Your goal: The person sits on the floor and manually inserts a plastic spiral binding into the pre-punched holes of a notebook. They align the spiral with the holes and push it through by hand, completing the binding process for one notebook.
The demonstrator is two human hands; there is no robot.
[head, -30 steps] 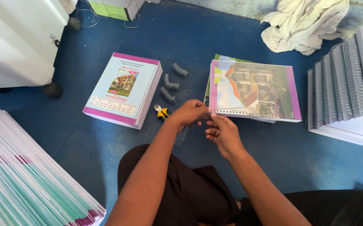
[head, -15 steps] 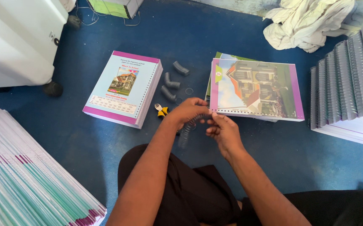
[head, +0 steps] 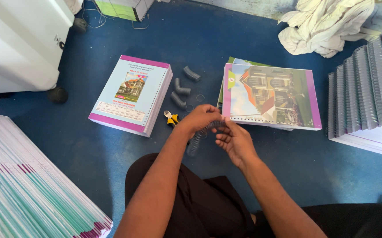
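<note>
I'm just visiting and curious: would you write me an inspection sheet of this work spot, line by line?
Surface: blue floor, the person sits on it.
Job's things: grey spiral coil held at the punched edge of the open booklet; the booklet lies on a short stack.
Clutter: closed booklet pile, three short coil pieces, yellow-handled cutters, crumpled cloth.
Grippers: left hand grips the coil's upper end; right hand pinches it beside the left.
Cables: thin wires by the green box.
Surroundings: white machine, bound booklets on the right, fanned sheets on the left.
</note>
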